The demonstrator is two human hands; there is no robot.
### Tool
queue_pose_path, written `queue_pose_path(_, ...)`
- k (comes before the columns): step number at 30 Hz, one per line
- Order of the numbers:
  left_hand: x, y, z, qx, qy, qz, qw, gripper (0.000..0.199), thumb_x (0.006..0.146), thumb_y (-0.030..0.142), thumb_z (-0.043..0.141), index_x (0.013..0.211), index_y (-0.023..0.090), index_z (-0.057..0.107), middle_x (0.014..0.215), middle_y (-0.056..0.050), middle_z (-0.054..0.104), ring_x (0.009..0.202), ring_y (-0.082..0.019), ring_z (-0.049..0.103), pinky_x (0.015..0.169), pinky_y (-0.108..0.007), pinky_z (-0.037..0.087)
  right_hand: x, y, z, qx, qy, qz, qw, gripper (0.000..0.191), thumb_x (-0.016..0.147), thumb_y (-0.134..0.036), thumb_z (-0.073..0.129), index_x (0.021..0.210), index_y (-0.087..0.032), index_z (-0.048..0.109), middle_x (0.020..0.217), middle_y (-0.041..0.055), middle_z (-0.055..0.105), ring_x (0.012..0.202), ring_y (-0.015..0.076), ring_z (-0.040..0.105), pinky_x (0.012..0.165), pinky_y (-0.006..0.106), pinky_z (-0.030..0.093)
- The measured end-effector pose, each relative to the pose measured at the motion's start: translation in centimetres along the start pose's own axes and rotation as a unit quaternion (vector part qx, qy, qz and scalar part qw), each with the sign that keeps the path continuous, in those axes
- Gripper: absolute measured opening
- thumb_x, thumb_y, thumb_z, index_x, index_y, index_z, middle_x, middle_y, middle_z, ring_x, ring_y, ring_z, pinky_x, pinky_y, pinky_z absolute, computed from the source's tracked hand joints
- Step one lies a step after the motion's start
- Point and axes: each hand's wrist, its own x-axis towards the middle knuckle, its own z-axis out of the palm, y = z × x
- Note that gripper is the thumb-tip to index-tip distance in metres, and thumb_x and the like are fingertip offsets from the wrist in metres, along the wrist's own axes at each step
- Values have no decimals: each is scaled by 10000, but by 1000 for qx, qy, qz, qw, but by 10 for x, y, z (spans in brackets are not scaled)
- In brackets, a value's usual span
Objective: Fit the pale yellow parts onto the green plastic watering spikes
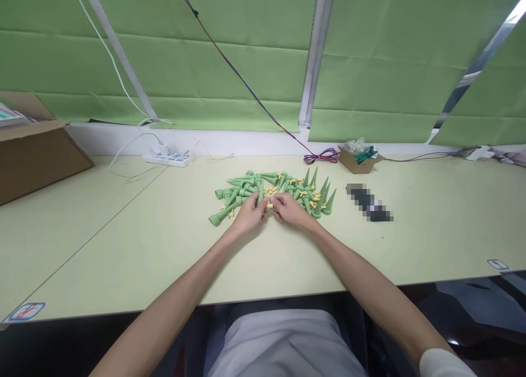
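My left hand [250, 213] is closed around a green plastic plant-watering spike [261, 190], which points up and away from me. A small yellow valve [270, 205] shows between my two hands, at the fingertips of my right hand [288, 208], which is closed in a pinch on it. To the left lie several loose green spikes [230, 195] with wide threaded ends. On the right, several spikes [324, 199] carry yellow valves, and some stand point up. A little heap of yellow valves [270, 190] lies just beyond my hands.
A dark pixelated object [367, 201] lies right of the spikes. Behind it stand a small cardboard box [355, 164] with plastic bags and a coiled red-blue cable [321, 156]. A power strip [168, 158] and a large carton [41, 152] are at the left.
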Motion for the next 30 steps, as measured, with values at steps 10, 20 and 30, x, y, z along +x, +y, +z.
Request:
queue_pose_path(10, 3, 2, -7, -52, 3, -21, 998, 323, 882, 437, 653, 746, 216, 460, 599, 13, 552, 489, -106, 482, 528, -270, 391, -1, -7, -6, 46, -13, -38, 998, 272, 923, -448, 558, 835, -190, 558, 640, -35, 563, 511, 110, 501, 525, 249, 425)
queue_pose_path(20, 4, -5, -8, -48, -18, -43, 998, 339, 881, 447, 653, 749, 219, 440, 591, 12, 548, 502, -112, 487, 525, -263, 379, -5, -8, -12, -75, -7, -107, 991, 192, 861, -361, 667, 853, -172, 642, 725, -10, 618, 654, 122, 512, 643, 245, 396)
queue_pose_path(30, 3, -4, -7, -21, -42, -18, 999, 324, 888, 464, 634, 760, 209, 479, 577, 17, 540, 490, -107, 472, 532, -261, 383, -6, -9, -14, -112, 4, -145, 983, 187, 864, -283, 638, 718, -179, 586, 622, -37, 547, 576, 108, 428, 597, 242, 326)
